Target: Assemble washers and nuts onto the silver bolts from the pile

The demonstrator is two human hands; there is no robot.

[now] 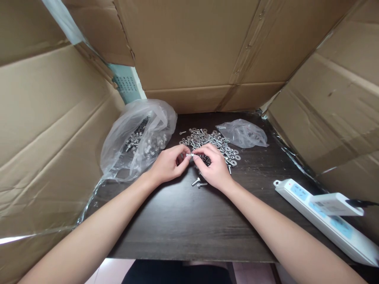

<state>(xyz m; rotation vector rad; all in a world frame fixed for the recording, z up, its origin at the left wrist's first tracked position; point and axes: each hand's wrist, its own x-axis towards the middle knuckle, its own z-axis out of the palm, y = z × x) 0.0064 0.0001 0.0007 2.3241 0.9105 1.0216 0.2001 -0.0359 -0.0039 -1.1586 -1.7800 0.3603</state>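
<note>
Left hand [169, 163] and right hand [214, 166] both pinched one bolt [190, 155], hardware pile [209, 138] sat toward the back edge of the table [183, 221].

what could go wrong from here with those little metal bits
The bolt, pinched between the left hand and right hand, could slip and get lost among the similar pieces in the loose pile.
The right hand, close to that pile, might scatter some.
</note>
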